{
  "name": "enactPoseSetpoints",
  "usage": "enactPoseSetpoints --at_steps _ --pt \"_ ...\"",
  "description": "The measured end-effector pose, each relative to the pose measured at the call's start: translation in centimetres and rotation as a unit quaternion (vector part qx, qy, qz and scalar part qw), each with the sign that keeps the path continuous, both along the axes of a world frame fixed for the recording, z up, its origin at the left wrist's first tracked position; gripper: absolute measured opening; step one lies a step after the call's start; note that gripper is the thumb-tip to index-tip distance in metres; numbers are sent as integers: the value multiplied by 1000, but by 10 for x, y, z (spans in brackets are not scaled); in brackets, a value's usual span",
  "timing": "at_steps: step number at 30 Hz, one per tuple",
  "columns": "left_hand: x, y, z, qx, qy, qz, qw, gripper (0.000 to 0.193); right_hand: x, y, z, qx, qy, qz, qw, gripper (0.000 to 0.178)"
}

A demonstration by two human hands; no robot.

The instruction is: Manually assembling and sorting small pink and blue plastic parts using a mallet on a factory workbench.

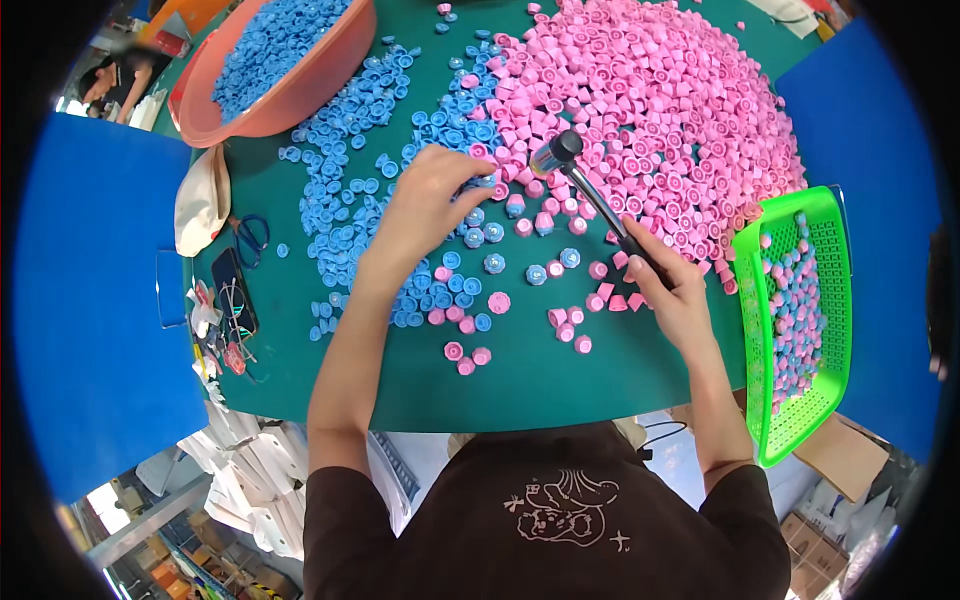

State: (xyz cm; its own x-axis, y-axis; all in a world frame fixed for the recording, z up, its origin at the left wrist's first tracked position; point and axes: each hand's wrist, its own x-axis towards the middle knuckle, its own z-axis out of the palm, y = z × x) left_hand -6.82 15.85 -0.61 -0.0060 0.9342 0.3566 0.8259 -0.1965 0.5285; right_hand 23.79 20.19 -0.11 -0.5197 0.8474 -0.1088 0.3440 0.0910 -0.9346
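My right hand (pixel 667 285) is wrapped round the handle of a small mallet (pixel 598 200), its black and yellowish head raised toward the pink pile. With thumb and fingertips together, my left hand (pixel 435 195) pinches a small blue cap (pixel 484 182), partly hidden by the fingers. Below the mallet head lie several joined pieces, blue caps on pink cups, such as the joined piece (pixel 536 274). Loose blue caps (pixel 345 240) spread under and left of my left forearm. A large heap of pink cups (pixel 650 110) covers the far right of the table.
An orange-pink basin (pixel 345 70) full of blue caps stands at the far left. At the right edge a green basket (pixel 838 300) holds joined pieces. A phone (pixel 234 290), scissors (pixel 250 240) and a cream cloth-like item (pixel 203 205) lie along the left of the green table (pixel 560 380).
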Motion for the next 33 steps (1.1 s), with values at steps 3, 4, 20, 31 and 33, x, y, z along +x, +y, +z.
enactPoseSetpoints --at_steps 3,4,20,31,33 --pt "8 9 -7 -16 -1 -45 999 25 1 -2 3 -12 -6 2 1000 43" --pt "7 9 -9 -17 -1 -46 999 25 0 -2 5 -14 -6 1 1000 43" --pt "4 9 -16 -23 42 -35 998 25 -8 -5 -1 65 -32 41 997 42" --pt "-31 -19 15 16 -2 87 996 25 -28 -10 26 213 -61 63 973 45" --pt "-40 -29 19 -3 -17 125 992 23 -30 -9 24 215 -97 83 968 46"
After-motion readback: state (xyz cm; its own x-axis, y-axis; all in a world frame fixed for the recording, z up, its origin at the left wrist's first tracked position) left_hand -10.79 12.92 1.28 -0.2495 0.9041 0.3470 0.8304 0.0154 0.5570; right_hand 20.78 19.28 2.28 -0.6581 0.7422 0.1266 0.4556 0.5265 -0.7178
